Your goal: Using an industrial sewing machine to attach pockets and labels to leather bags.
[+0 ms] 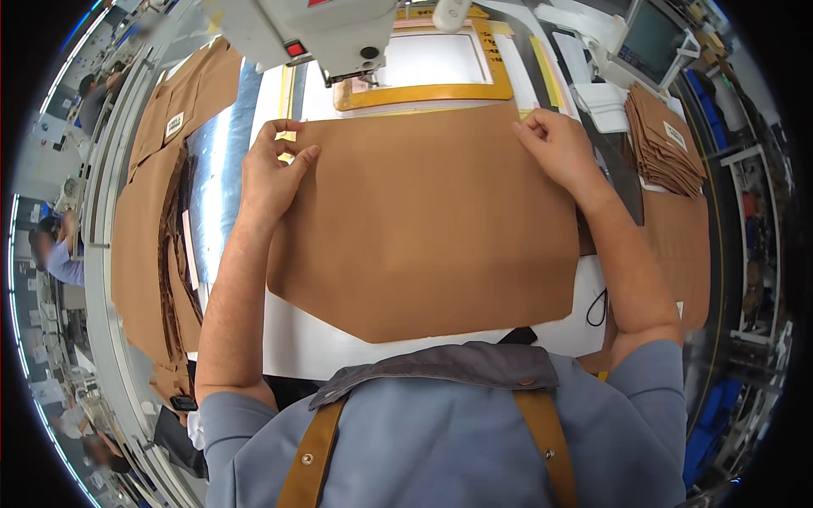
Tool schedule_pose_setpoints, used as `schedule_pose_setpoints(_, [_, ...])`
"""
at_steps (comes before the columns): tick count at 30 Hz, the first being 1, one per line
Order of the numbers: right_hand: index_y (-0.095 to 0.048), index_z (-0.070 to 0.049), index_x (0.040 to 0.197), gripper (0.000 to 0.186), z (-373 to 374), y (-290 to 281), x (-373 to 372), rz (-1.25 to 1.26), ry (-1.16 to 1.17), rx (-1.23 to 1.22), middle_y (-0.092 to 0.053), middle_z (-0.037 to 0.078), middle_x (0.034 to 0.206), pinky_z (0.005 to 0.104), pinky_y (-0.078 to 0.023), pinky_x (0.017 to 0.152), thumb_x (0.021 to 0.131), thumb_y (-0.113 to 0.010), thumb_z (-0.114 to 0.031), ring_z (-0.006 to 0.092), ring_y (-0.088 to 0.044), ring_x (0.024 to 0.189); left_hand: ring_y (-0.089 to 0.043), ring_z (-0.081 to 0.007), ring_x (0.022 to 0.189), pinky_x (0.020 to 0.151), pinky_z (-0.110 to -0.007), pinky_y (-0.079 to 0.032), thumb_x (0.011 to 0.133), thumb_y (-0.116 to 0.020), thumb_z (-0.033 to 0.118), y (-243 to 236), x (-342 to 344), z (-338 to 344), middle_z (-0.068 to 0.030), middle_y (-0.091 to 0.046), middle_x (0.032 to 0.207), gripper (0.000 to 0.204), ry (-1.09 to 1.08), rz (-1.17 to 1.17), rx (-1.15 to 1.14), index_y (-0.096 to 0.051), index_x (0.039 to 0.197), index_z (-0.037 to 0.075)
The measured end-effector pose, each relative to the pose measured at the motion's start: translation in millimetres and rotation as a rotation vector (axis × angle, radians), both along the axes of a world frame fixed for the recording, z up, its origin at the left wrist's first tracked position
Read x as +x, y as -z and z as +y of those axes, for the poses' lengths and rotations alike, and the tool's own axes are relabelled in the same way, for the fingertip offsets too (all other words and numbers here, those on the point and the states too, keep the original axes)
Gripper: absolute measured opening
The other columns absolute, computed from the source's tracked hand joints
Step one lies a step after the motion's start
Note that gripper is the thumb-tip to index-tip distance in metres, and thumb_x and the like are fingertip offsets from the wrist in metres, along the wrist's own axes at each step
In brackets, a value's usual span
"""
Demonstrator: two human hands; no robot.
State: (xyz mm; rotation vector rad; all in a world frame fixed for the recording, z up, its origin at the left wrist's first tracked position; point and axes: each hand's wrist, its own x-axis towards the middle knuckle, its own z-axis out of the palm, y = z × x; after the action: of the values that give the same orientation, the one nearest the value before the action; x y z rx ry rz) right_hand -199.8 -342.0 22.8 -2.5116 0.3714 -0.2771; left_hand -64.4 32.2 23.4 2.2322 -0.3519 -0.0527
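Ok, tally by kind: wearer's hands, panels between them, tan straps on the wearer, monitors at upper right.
Hands: 2
Panel: 1
Straps: 2
Monitor: 1
Total: 6

From my remote post I make out solid brown on the fabric panel [423,229], yellow on the frame [432,95], white on the tabletop [309,339], off-white on the machine head [339,34], blue-grey on the shirt [457,432], and tan on the straps [313,444].
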Motion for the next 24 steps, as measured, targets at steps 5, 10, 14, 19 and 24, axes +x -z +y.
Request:
schedule_pose_setpoints(5, [-0.074,-0.009,0.083,0.026,-12.9,-0.4,24.0,0.110,0.052,-0.093,-0.074,0.008,0.080,0.0401,-0.055,0.072,0.088,-0.069,-0.034,0.0271,-0.072,0.078,-0.067,-0.0151,0.073,0.071,-0.034,-0.055,0.088,-0.079,0.018,-1.8,24.2,-18.0,-0.0063,-0.075,0.094,0.037,-0.008,-0.044,0.172,-0.065,0.120,0.008])
schedule_pose_setpoints(10, [-0.075,-0.010,0.086,0.025,-18.9,-6.3,41.4,0.137,0.072,-0.053,-0.075,0.006,0.080,0.0401,-0.056,0.074,0.089,-0.067,-0.034,0.0260,-0.072,0.078,-0.068,-0.0164,0.077,0.076,-0.035,-0.055,0.089,-0.077,0.018,1.5,47.5,-26.8,-0.0056,-0.075,0.094,0.037,0.021,-0.085,0.229,-0.064,0.122,0.008])
schedule_pose_setpoints(14, [-0.074,-0.009,0.088,0.024,-33.4,4.8,54.3,0.071,0.060,-0.058,-0.074,0.006,0.079,0.0405,-0.056,0.073,0.090,-0.066,-0.032,0.0264,-0.072,0.078,-0.068,-0.0132,0.074,0.071,-0.031,-0.053,0.091,-0.077,0.016,-6.8,53.8,-38.1,-0.0052,-0.075,0.093,0.039,0.029,-0.099,0.212,-0.063,0.125,0.005])
schedule_pose_setpoints(19, [-0.073,-0.008,0.089,0.021,-36.5,7.7,66.7,0.005,-0.001,-0.109,-0.074,0.007,0.078,0.0416,-0.055,0.071,0.092,-0.065,-0.028,0.0281,-0.071,0.076,-0.067,-0.0138,0.073,0.071,-0.032,-0.052,0.090,-0.077,0.016,-11.5,66.7,-44.0,-0.0062,-0.075,0.091,0.043,0.099,-0.106,0.339,-0.062,0.128,0.002])
schedule_pose_setpoints(24, [-0.073,-0.006,0.092,0.022,-46.9,6.6,65.4,-0.006,-0.089,-0.025,-0.073,0.007,0.077,0.0374,-0.054,0.070,0.092,-0.067,-0.027,0.0239,-0.070,0.073,-0.067,-0.0110,0.080,0.076,-0.029,-0.052,0.088,-0.077,0.013,-23.6,67.3,-29.6,-0.0052,-0.073,0.091,0.044,0.218,0.147,0.392,-0.061,0.128,0.004])
